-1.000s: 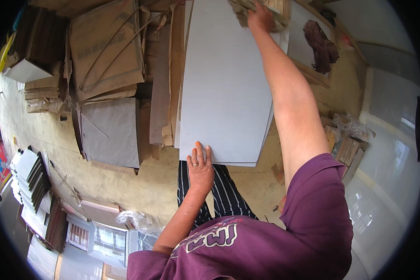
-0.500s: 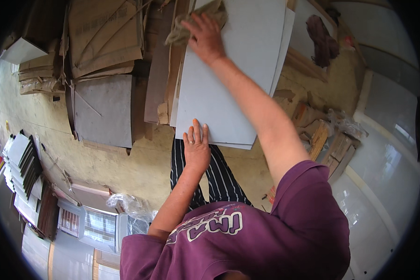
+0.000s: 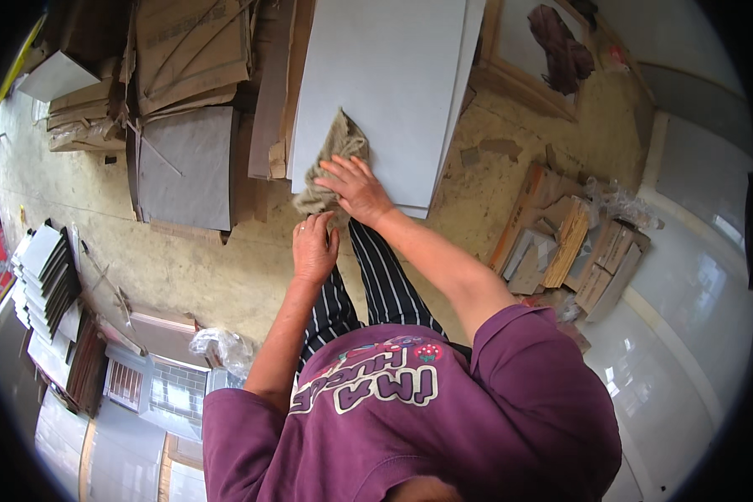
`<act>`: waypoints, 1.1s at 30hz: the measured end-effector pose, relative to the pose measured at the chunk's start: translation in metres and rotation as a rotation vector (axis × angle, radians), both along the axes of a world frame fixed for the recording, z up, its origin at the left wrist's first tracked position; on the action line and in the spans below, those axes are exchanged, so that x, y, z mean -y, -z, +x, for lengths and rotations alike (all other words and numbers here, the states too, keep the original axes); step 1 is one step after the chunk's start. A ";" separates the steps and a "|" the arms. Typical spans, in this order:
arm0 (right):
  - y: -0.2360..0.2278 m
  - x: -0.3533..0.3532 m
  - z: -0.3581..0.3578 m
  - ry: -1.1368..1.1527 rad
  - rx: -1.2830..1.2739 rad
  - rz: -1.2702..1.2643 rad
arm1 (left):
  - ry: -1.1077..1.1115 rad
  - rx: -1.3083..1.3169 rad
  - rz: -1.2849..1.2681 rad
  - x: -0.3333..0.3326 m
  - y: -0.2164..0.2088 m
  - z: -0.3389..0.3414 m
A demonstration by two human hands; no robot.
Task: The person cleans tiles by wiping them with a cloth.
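Observation:
A pale grey-white flat panel (image 3: 393, 92) lies on top of a stack in front of me, with another panel's edge showing along its right side. My right hand (image 3: 356, 189) presses a crumpled olive-brown cloth (image 3: 348, 138) against the panel's near left corner, its fingers spread over the cloth. Part of the cloth hangs over the near edge. Close beside that hanging end is my left hand (image 3: 314, 249), its fingers loosely bent and its thumb apart. Its fingertips are partly hidden, and I cannot tell whether they touch the cloth.
Left of the panel stand brown cardboard sheets (image 3: 197, 50) and a grey board (image 3: 186, 167). Stacked tiles or boards (image 3: 42, 276) are at the far left. On the right, cardboard and wood scraps (image 3: 573, 243) lie on the floor, and a dark red cloth (image 3: 559, 50) rests on a framed panel.
My right hand has drawn the cloth from the panel's far left part toward me to the near corner. My left hand has come off the panel surface, moving left, its fingers now bent.

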State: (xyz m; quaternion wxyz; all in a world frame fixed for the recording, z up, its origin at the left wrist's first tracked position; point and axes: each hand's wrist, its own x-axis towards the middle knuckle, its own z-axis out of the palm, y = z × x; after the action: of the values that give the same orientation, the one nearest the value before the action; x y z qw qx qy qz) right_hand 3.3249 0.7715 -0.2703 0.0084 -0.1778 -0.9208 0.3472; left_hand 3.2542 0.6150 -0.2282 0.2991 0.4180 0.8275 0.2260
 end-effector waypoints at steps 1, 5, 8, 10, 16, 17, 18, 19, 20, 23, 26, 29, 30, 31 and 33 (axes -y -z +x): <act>-0.005 0.001 0.017 -0.023 0.020 -0.005 | -0.017 0.024 -0.025 0.008 0.002 0.005; -0.007 0.001 0.089 0.024 0.106 -0.014 | -0.091 0.118 -0.048 0.019 -0.002 0.028; -0.038 -0.005 0.116 0.295 0.222 -0.093 | -0.132 0.263 -0.031 0.009 0.000 0.045; -0.063 -0.018 0.117 0.528 0.357 -0.386 | -0.150 0.341 0.048 -0.001 0.007 0.056; -0.090 -0.037 0.133 0.667 -0.067 -0.864 | -0.332 1.035 0.141 -0.066 -0.037 0.061; -0.099 -0.039 0.131 0.681 -0.088 -0.913 | -0.394 1.101 0.159 -0.068 -0.040 0.061; -0.107 -0.038 0.131 0.700 -0.107 -0.966 | -0.361 1.075 0.135 -0.069 -0.039 0.056; -0.113 -0.037 0.132 0.697 -0.122 -0.982 | -0.328 1.049 0.112 -0.070 -0.039 0.052; -0.118 -0.037 0.132 0.694 -0.138 -0.998 | -0.345 1.037 0.059 -0.071 -0.039 0.051; -0.132 -0.032 0.135 0.713 -0.171 -1.067 | -0.264 0.763 0.293 -0.075 -0.058 0.055; -0.153 -0.025 0.131 0.729 -0.135 -1.077 | -0.310 0.733 0.312 -0.069 -0.066 0.051; -0.164 -0.023 0.131 0.706 -0.118 -1.044 | -0.246 0.656 0.344 -0.062 -0.064 0.044; -0.165 -0.022 0.132 0.697 -0.120 -1.035 | -0.195 0.567 0.316 -0.061 -0.070 0.039; -0.164 -0.020 0.135 0.727 -0.126 -0.980 | -0.145 0.477 0.289 -0.060 -0.075 0.036; -0.164 -0.018 0.138 0.780 -0.137 -0.870 | -0.081 0.392 0.315 -0.057 -0.084 0.026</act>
State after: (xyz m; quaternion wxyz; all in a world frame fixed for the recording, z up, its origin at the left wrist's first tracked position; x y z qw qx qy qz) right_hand 3.4630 0.7890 -0.1067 0.1212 -0.4676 -0.5577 0.6750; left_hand 3.2805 0.6724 -0.1441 0.3757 0.3740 0.7243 0.4409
